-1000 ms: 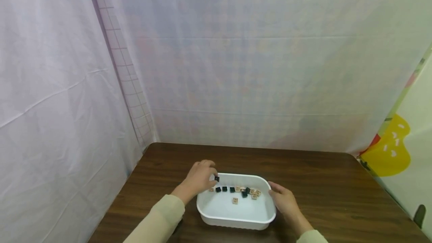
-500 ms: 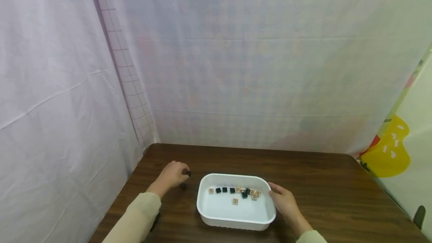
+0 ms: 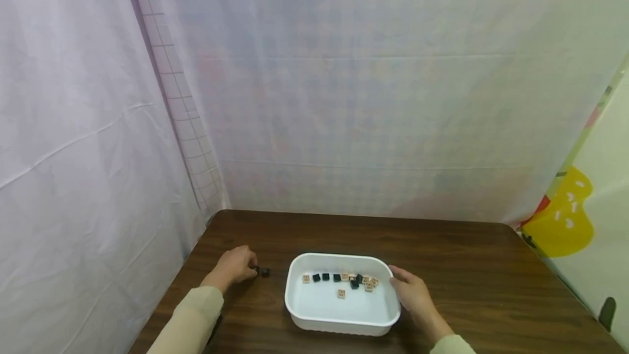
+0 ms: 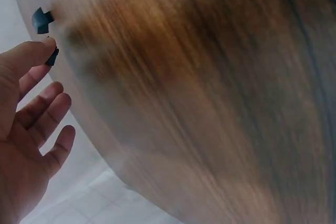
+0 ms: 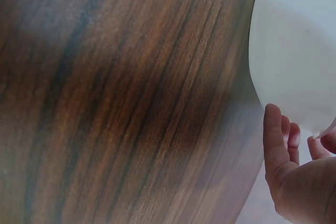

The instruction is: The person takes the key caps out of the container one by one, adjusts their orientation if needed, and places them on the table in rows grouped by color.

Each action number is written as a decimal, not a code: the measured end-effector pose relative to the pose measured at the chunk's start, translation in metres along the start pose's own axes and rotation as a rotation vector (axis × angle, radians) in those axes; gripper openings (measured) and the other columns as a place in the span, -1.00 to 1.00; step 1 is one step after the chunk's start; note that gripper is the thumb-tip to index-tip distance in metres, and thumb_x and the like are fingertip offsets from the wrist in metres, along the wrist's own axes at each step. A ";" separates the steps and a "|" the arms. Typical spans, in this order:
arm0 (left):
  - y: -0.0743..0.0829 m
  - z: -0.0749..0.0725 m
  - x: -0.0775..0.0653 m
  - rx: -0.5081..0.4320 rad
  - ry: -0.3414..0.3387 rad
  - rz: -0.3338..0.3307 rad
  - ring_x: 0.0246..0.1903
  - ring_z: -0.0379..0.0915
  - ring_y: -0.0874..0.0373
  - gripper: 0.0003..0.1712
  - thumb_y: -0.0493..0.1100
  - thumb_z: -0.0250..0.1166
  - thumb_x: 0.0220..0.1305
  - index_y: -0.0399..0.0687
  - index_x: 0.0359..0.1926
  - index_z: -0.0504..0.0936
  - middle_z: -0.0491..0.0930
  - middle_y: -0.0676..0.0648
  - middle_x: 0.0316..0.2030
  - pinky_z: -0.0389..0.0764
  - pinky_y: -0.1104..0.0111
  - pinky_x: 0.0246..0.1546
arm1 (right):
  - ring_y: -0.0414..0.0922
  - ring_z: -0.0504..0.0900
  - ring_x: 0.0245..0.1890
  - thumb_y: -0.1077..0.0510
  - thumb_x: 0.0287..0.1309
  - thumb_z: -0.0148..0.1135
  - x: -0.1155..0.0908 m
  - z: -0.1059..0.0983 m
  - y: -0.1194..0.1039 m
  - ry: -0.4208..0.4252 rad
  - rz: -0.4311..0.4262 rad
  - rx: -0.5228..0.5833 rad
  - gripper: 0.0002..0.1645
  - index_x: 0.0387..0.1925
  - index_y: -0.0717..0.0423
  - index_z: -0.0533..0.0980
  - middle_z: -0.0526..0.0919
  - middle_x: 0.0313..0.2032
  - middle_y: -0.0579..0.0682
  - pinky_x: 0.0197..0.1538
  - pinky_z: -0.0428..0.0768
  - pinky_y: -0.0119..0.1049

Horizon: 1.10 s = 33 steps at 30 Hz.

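Note:
My left hand (image 3: 235,264) is low over the table's left part, pinching a small black square piece (image 4: 52,56) between thumb and forefinger. The other fingers are loosely spread in the left wrist view. Beside the fingertips lies a second black piece (image 3: 266,272) on the table. My right hand (image 3: 411,295) holds the right rim of a white plastic tub (image 3: 344,328), fingers along its outer wall. Inside the tub are several black pieces (image 3: 326,277) and several beige pieces with markings (image 3: 341,293), mostly in a rough row toward the far side.
The brown wood-grain table (image 3: 472,266) extends on both sides of the tub. White curtains (image 3: 368,97) hang behind it and at the left. A patterned sheet with a yellow shape (image 3: 560,223) is at the right.
My left hand has carried a black piece out of the tub and leftward down to the table, beside another black piece. The right hand stays at the tub's rim.

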<state>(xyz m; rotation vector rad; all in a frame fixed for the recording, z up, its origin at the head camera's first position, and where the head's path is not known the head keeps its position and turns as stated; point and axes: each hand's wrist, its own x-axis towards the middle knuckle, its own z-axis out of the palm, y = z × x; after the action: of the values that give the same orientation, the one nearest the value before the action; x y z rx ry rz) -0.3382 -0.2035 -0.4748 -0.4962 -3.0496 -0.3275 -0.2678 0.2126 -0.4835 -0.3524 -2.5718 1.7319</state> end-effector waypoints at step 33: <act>0.006 0.004 0.004 -0.088 0.034 0.048 -0.13 0.55 -0.08 -0.75 -0.11 0.46 0.12 -0.06 -0.18 0.68 0.60 -0.07 -0.21 0.53 0.01 -0.04 | 0.33 0.48 0.16 0.26 0.38 -0.04 0.000 0.001 0.001 -0.006 0.016 -0.001 -0.47 0.31 0.40 0.34 0.36 0.26 0.46 0.06 0.56 0.06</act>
<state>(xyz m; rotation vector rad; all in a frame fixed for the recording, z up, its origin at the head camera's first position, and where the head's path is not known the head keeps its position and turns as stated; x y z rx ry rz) -0.3398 -0.1962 -0.4775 -0.5607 -2.9959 -0.4650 -0.2680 0.2120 -0.4844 -0.3696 -2.5810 1.7394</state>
